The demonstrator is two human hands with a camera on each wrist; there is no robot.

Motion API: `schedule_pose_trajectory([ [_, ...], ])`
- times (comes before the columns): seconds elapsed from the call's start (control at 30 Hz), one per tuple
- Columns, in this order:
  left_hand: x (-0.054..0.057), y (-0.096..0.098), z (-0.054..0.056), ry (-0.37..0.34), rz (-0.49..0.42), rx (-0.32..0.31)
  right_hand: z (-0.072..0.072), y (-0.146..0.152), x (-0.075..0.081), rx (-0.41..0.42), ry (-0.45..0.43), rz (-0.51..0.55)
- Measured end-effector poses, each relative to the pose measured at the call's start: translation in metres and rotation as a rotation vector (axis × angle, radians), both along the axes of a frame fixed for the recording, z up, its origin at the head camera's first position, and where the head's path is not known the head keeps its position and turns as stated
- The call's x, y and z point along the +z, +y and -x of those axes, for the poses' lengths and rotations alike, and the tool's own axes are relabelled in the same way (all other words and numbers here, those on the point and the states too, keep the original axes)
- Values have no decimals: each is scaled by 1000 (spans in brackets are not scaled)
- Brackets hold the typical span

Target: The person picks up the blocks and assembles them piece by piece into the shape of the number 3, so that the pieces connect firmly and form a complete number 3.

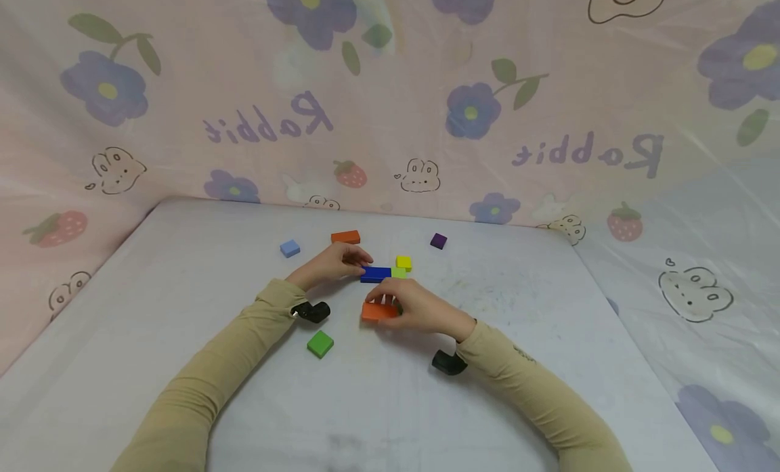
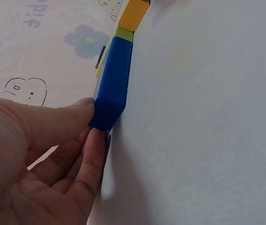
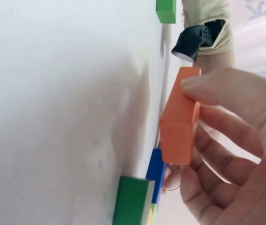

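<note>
My right hand holds an orange block, thumb on one side and fingers on the other; in the right wrist view the block appears raised off the table. My left hand pinches the left end of a long blue block between thumb and fingers. A lime block adjoins the blue one's other end. Past it, the left wrist view shows a yellow-orange block. A dark green block stands close by in the right wrist view; the right hand hides it from the head view.
Behind the row lie a yellow block, a dark purple block, a red-orange block and a light blue block. A green block sits nearer me. Patterned cloth surrounds the white table.
</note>
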State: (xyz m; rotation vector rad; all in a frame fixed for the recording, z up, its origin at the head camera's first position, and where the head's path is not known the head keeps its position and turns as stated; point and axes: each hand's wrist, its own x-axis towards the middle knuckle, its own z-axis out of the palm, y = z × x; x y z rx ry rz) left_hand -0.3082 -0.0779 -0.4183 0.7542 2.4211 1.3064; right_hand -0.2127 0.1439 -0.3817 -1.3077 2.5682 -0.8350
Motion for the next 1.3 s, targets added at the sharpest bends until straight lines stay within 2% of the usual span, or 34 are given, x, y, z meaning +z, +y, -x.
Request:
schedule_pose_trajectory([
  [0.27,-1,0,1,-4,1,7,6,2,-4,-15,-10,-21],
  [0.77,3,0,-2,-17,3,10,12,-1,-12,-28,-4,-81],
  [1.3,0,-1,1,-6,11,3,15,-1,-15,-21,23,-89],
])
